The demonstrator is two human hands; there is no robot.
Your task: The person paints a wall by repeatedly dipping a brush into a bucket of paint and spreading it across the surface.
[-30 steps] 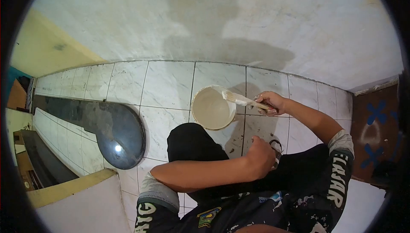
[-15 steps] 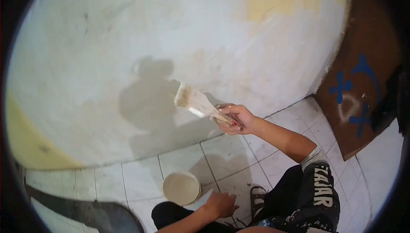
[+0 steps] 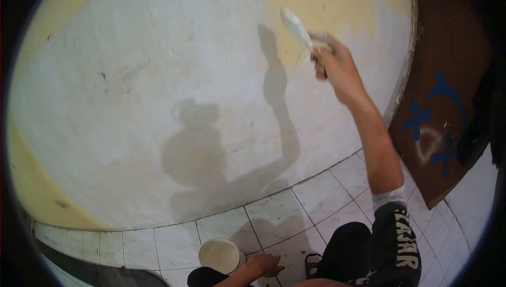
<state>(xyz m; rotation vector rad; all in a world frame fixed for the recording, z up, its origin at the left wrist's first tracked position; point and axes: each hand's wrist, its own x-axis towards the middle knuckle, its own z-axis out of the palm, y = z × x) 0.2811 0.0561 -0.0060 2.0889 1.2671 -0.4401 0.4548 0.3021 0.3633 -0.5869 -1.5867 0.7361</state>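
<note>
My right hand (image 3: 334, 66) is raised in front of the wall, closed around the handle of a wide paintbrush (image 3: 296, 29). The bristles look coated in white paint and point up and left, over the border between the white and yellow paint. Low in the view, my left hand (image 3: 266, 265) hangs by my knee with its fingers curled in. Just left of that hand, a round bucket (image 3: 242, 258) of off-white paint stands on the floor.
The wall (image 3: 132, 129) is mostly whitish, with yellow patches at its top and lower left. White tiles (image 3: 232, 224) cover the floor along its base. A brown panel with blue markings (image 3: 448, 39) leans at the right. A dark curved strip (image 3: 95, 266) lies at lower left.
My right hand has lifted the paintbrush from low over the wall up and right to the yellow patch. The view has tilted upward. My left hand stays beside the bucket.
</note>
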